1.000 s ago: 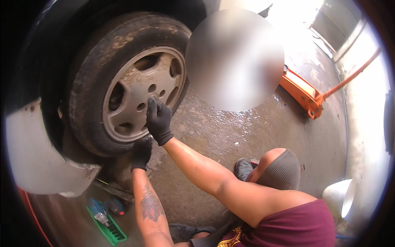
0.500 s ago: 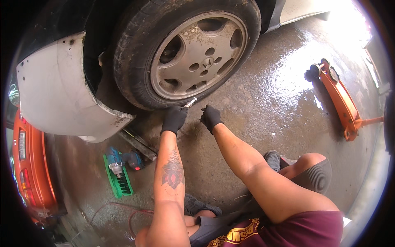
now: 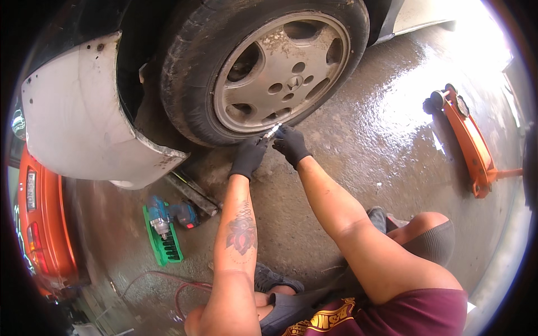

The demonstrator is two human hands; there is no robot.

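Observation:
In front of the lower wheel rim, my left hand (image 3: pixel 250 157), in a black glove, is closed round a short, slim silver-and-white part (image 3: pixel 271 133) that looks like a spark plug. Its upper end sticks out toward the right. My right hand (image 3: pixel 291 147), also black-gloved, has its fingers curled beside that end; whether they touch it or pinch something small is hidden. Just beyond both hands stands a car wheel (image 3: pixel 269 67), with a dusty alloy rim and a black tyre (image 3: pixel 185 101).
At left hangs a scuffed white bumper (image 3: pixel 84 123). Below it lie a blue cordless impact wrench (image 3: pixel 161 215), a green socket case (image 3: pixel 175 255) and a red hose (image 3: pixel 182 291). An orange floor jack (image 3: pixel 468 145) stands at right on wet concrete. An orange car (image 3: pixel 47 224) is far left.
My right hand has come up to the free end of the silver-and-white part. My left hand has moved slightly up and right with it. The view has shifted a little.

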